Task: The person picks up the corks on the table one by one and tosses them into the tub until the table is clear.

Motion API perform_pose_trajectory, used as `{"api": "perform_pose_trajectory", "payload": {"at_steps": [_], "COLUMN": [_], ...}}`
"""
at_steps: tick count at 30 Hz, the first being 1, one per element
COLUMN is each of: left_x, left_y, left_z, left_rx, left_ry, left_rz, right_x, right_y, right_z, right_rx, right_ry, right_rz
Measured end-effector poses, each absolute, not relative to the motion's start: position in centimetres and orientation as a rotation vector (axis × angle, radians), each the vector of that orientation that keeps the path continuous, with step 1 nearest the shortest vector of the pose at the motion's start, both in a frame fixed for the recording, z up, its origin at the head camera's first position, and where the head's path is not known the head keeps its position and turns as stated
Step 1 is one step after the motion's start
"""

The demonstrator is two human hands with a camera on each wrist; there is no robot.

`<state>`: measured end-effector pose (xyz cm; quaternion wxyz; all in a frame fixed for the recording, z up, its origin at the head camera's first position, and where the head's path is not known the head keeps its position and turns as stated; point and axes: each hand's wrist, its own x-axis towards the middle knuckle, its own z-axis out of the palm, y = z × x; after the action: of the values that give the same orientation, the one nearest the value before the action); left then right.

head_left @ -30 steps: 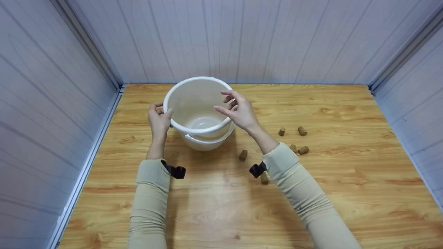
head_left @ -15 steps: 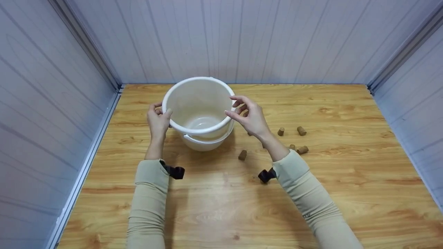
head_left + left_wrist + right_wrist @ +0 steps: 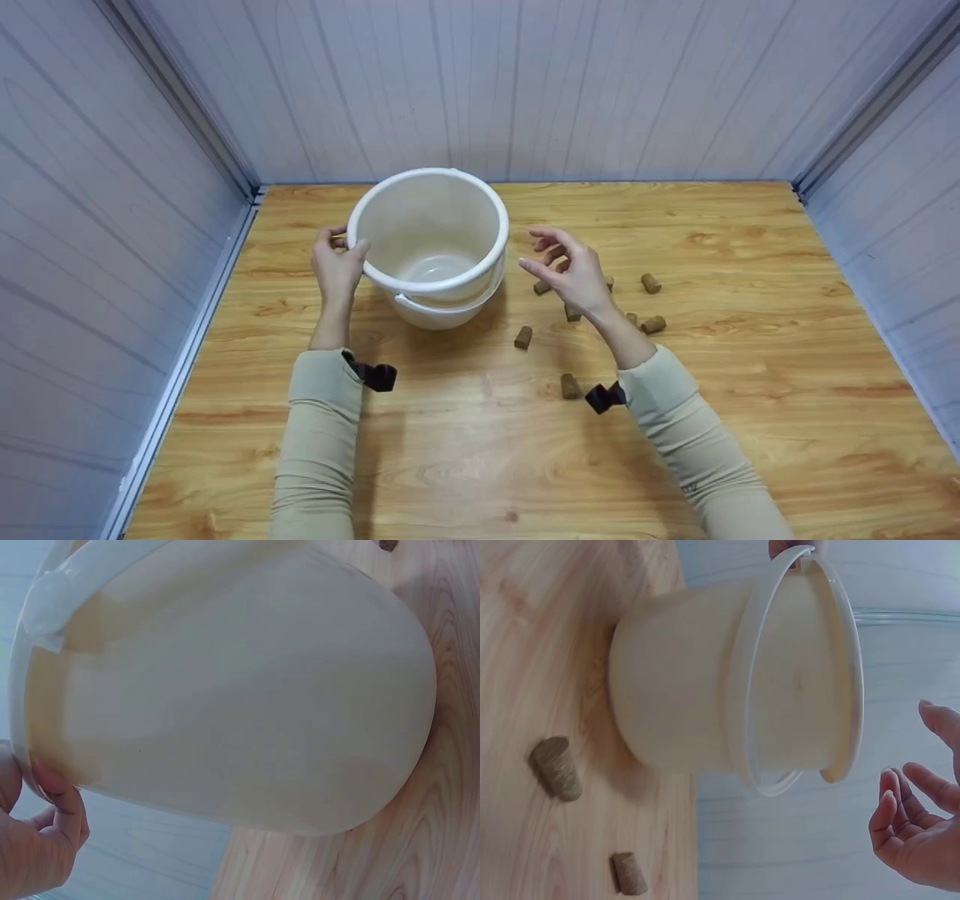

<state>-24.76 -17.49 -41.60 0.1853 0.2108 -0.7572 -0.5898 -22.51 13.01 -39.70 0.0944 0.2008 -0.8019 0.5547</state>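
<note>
A white plastic bucket (image 3: 450, 281) stands upright towards the back of the table, its handle (image 3: 442, 308) hanging down at the front. At its left side my left hand (image 3: 337, 266) pinches the rim, thumb inside and fingers outside; the left wrist view shows this left hand (image 3: 37, 832) at the rim too. To the right of the bucket hovers my right hand (image 3: 576, 274), its fingers loosely bent and holding nothing, apart from the rim. Beneath and around it lie several brown corks, among them one cork (image 3: 523, 337) near the bucket and another cork (image 3: 556, 769) in the right wrist view.
More corks lie to the right, such as a cork (image 3: 651, 283) behind and a cork (image 3: 654, 325) closer in. One cork (image 3: 570, 386) sits nearer the front. Pale panelled walls (image 3: 480, 90) bound the wood-grain table (image 3: 480, 465) at the back and sides.
My right hand has moved from over the bucket's right rim outwards to the right and towards me, uncovering some corks. The left hand keeps its hold on the rim.
</note>
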Motion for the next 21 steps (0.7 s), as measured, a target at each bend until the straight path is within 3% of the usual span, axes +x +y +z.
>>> {"api": "perform_pose_trajectory", "payload": {"at_steps": [10,21], "left_x": [-24.8,-24.8], "left_y": [-17.4,-17.3], "left_z": [-41.7,-41.9], "left_rx": [0.556,0.512], "left_ry": [-2.072,-1.992], "left_rz": [-1.707,-1.745], "right_x": [-20.0,-20.6], "right_y": [15.3,19.3], "right_z": [-38.7,-43.4], "right_rx": [0.556,0.487], "right_ry": [-2.458,-2.459], "right_rz": [1.577,1.550]}}
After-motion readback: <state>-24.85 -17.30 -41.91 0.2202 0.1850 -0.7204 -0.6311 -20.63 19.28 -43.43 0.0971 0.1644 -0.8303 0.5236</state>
